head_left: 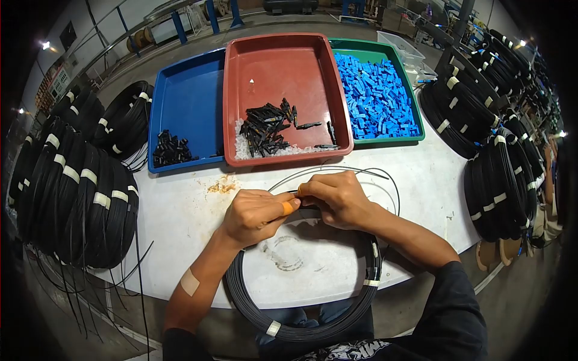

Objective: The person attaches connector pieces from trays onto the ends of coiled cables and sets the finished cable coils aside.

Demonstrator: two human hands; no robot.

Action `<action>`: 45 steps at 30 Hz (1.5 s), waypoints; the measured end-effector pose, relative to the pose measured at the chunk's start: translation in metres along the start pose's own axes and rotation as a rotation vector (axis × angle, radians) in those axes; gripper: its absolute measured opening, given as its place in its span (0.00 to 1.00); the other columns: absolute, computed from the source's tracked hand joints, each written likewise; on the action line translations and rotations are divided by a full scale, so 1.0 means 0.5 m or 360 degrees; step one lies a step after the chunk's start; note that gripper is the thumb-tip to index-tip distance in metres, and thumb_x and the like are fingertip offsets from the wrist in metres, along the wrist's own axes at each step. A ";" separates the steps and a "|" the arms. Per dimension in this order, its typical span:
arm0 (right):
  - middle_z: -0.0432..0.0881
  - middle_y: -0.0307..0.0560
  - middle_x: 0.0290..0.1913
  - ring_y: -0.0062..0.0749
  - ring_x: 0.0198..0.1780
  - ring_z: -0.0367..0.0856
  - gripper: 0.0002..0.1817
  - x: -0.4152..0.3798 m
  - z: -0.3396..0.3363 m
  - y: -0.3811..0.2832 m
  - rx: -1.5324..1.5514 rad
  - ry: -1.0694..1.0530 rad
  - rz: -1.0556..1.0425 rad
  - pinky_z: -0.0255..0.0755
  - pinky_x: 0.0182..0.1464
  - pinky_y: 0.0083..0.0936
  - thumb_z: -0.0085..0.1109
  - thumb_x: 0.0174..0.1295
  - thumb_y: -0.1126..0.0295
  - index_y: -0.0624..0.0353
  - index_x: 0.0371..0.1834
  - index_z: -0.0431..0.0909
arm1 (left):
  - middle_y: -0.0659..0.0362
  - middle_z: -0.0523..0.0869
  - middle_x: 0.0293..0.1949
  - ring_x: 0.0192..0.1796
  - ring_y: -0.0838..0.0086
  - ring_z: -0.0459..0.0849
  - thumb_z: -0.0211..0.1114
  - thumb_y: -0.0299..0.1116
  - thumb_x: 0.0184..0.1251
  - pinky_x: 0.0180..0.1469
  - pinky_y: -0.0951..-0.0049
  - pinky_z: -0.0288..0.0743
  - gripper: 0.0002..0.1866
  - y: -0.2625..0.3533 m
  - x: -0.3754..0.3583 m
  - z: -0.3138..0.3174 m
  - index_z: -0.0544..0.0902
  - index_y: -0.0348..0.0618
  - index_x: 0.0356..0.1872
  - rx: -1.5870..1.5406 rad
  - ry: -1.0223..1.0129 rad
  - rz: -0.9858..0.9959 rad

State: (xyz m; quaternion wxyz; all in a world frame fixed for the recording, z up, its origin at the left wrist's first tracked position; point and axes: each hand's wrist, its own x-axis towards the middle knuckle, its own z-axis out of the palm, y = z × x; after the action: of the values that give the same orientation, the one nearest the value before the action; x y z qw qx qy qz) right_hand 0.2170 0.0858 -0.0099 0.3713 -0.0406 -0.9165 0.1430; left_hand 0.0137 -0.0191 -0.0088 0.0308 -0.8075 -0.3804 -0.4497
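Observation:
A coil of black cable [241, 295], bound with white tape, lies at the table's front edge. Over its far side my left hand [256, 215] and my right hand [337, 195] meet, fingertips almost touching. Both are closed in a pinch, with orange tape on some fingers. Between them runs a piece of black cable, mostly hidden by the fingers; whether a small part is held there too cannot be made out. A loose cable end [376, 174] loops out behind my right hand.
Behind my hands stand a blue tray [192, 90] with black parts, a red tray [283, 60] with black parts and clear bits, and a green tray [385, 141] of blue parts [376, 96]. Taped cable coils are stacked left [78, 192] and right [500, 186].

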 end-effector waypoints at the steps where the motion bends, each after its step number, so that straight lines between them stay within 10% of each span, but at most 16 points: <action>1: 0.85 0.43 0.32 0.40 0.30 0.86 0.21 -0.002 0.004 0.004 0.0063 -0.0042 0.0071 0.78 0.30 0.35 0.71 0.41 0.80 0.59 0.44 0.83 | 0.51 0.92 0.29 0.26 0.66 0.90 0.78 0.20 0.52 0.29 0.74 0.82 0.05 0.002 0.001 0.000 0.90 0.35 0.30 0.0000 -0.0005 0.0002; 6: 0.85 0.44 0.31 0.42 0.30 0.86 0.20 -0.002 0.002 0.002 0.0059 0.0116 0.0017 0.78 0.30 0.35 0.71 0.42 0.79 0.59 0.42 0.83 | 0.51 0.92 0.30 0.26 0.66 0.90 0.77 0.20 0.53 0.29 0.75 0.82 0.05 0.017 0.008 0.003 0.90 0.36 0.31 -0.0156 0.0248 -0.0385; 13: 0.85 0.46 0.31 0.45 0.30 0.85 0.16 -0.003 0.005 0.015 0.0198 -0.0069 0.0102 0.77 0.30 0.37 0.72 0.47 0.80 0.60 0.41 0.83 | 0.51 0.92 0.32 0.28 0.65 0.91 0.75 0.18 0.50 0.33 0.74 0.84 0.08 0.006 0.006 -0.006 0.90 0.36 0.33 0.0045 -0.0047 -0.0028; 20: 0.85 0.47 0.28 0.44 0.27 0.84 0.12 0.006 -0.002 -0.006 0.0143 0.0214 0.0075 0.76 0.29 0.33 0.71 0.50 0.82 0.62 0.38 0.83 | 0.52 0.92 0.30 0.28 0.68 0.92 0.78 0.22 0.54 0.33 0.76 0.85 0.05 0.019 0.009 0.002 0.91 0.36 0.32 -0.0181 0.0221 -0.0431; 45: 0.86 0.48 0.33 0.47 0.31 0.86 0.13 0.001 0.002 -0.004 0.0209 0.0113 0.0140 0.78 0.32 0.37 0.69 0.49 0.81 0.60 0.39 0.83 | 0.53 0.93 0.31 0.28 0.67 0.92 0.78 0.20 0.51 0.32 0.75 0.85 0.07 0.015 0.009 0.003 0.91 0.36 0.32 -0.0115 0.0215 -0.0323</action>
State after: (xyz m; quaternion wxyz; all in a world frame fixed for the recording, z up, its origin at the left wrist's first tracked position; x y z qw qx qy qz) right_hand 0.2160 0.0836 -0.0100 0.3989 -0.0615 -0.8887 0.2176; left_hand 0.0210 -0.0214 -0.0040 -0.0186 -0.7334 -0.4408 -0.5172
